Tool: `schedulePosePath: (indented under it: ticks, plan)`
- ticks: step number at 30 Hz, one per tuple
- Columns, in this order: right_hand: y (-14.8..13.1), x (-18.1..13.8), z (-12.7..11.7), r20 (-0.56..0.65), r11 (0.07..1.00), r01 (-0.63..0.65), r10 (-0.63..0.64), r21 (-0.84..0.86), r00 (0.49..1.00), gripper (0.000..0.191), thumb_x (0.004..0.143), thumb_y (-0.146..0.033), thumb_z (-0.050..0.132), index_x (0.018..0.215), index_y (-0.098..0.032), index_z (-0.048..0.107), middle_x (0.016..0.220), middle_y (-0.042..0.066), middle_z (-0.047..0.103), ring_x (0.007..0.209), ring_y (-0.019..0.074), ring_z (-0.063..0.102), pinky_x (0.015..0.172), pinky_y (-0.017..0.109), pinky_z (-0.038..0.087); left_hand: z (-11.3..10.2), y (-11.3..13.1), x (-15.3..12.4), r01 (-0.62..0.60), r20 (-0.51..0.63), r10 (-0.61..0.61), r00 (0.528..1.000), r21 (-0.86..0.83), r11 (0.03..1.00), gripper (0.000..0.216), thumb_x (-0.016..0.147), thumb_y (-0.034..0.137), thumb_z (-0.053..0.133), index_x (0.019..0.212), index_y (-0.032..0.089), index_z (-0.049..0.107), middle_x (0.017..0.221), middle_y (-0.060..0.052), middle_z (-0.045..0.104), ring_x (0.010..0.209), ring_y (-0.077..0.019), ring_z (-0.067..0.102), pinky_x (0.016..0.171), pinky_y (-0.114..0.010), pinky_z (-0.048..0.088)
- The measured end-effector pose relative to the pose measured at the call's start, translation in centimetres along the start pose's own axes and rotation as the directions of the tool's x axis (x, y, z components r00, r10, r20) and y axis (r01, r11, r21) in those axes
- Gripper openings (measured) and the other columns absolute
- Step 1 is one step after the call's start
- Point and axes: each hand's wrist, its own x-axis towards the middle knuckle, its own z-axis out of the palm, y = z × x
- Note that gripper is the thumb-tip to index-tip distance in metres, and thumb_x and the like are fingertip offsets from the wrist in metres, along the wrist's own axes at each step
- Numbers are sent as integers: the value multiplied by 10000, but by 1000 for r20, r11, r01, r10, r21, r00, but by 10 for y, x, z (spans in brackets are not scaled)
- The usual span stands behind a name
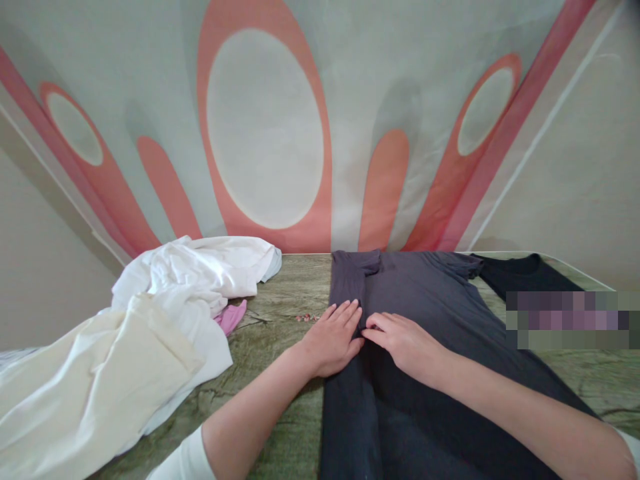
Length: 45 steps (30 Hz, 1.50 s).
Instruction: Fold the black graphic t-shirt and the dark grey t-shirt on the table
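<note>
A dark grey short-sleeved T-shirt (420, 293) is spread on the table, its left side folded inward in a long strip. My left hand (333, 340) lies flat on that strip with the fingers stretched out. Just to its right, my right hand (405, 343) is closed in a pinch on the cloth at the fold's inner edge, and the fingertips of both hands almost meet. One short sleeve shows at the shirt's far right; the near end runs out of view.
White clothes (195, 267) lie heaped at the left, with a cream garment (100, 380) in front and a bit of pink cloth (233, 317) beside them. A black garment (520, 270) lies at the right, partly behind a blurred patch. The wood-patterned tabletop (280, 300) meets a patterned backdrop (345, 133).
</note>
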Motion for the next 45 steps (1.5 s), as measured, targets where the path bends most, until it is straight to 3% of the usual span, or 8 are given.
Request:
schedulePosePath:
  ticks: [6, 10, 14, 20, 25, 31, 34, 45]
  plan:
    - [13, -2, -1, -32, 930, 13, -1, 367, 999, 372, 800, -23, 381, 913, -218, 677, 848, 35, 590, 807, 136, 537, 736, 255, 423, -13, -11, -3, -51, 109, 57, 992, -57, 997, 577, 905, 467, 260, 1399, 186, 163, 1469, -72, 134, 1344, -202, 95, 1071, -403, 114]
    - [19, 1, 7, -94, 865, -43, 104, 501, 990, 429, 753, 9, 364, 1002, -191, 651, 817, 37, 587, 758, 126, 551, 716, 248, 442, -17, -18, -5, -75, 71, 84, 994, -118, 990, 545, 902, 454, 296, 1391, 234, 197, 1464, -51, 167, 1341, -199, 120, 1070, -421, 119]
    - [20, 1, 12, -104, 897, -41, 97, 440, 990, 416, 759, -20, 384, 1009, -204, 660, 819, 46, 582, 782, 144, 537, 728, 271, 436, -20, -22, -6, -100, 37, 107, 994, -156, 983, 541, 868, 472, 386, 1353, 248, 302, 1444, -57, 237, 1323, -205, 200, 1069, -420, 133]
    - [18, -2, 9, -115, 910, 171, -137, 377, 984, 389, 777, -45, 406, 964, -244, 684, 787, 36, 586, 752, 137, 514, 716, 284, 395, -22, -23, -8, -81, 22, 85, 996, -148, 986, 406, 918, 372, 307, 1306, 280, 383, 1414, -31, 313, 1297, -176, 266, 1067, -413, 134]
    - [11, -4, 6, -87, 844, 323, -318, 428, 944, 386, 722, -23, 431, 877, -253, 700, 737, 11, 581, 702, 120, 514, 729, 293, 376, -20, -22, -6, -67, 19, 69, 997, -116, 991, 384, 927, 334, 284, 1288, 278, 402, 1393, -33, 348, 1288, -191, 276, 1058, -434, 133]
    - [14, -3, 10, -200, 891, 148, -65, 430, 978, 355, 736, -18, 396, 848, -197, 681, 743, 31, 576, 725, 136, 518, 680, 267, 417, -32, -9, -17, 26, -101, -46, 994, -189, 982, 264, 854, 306, 471, 1083, 180, 509, 1115, -86, 508, 1059, -212, 458, 938, -363, 336]
    - [18, -1, 14, -248, 910, 103, 0, 402, 969, 341, 763, -28, 394, 825, -201, 681, 742, 32, 579, 730, 140, 522, 686, 272, 423, -37, -2, -30, -38, -69, 20, 997, -272, 962, 221, 838, 332, 508, 1007, 193, 539, 1007, -63, 515, 957, -200, 485, 871, -336, 374]
    - [14, -2, 11, -178, 912, 301, -259, 278, 949, 321, 774, -65, 405, 871, -214, 672, 770, 33, 568, 705, 141, 492, 687, 287, 385, -42, 5, -45, -116, -21, 116, 993, -357, 927, 191, 850, 344, 501, 940, 208, 601, 970, -48, 522, 918, -179, 491, 868, -309, 361]
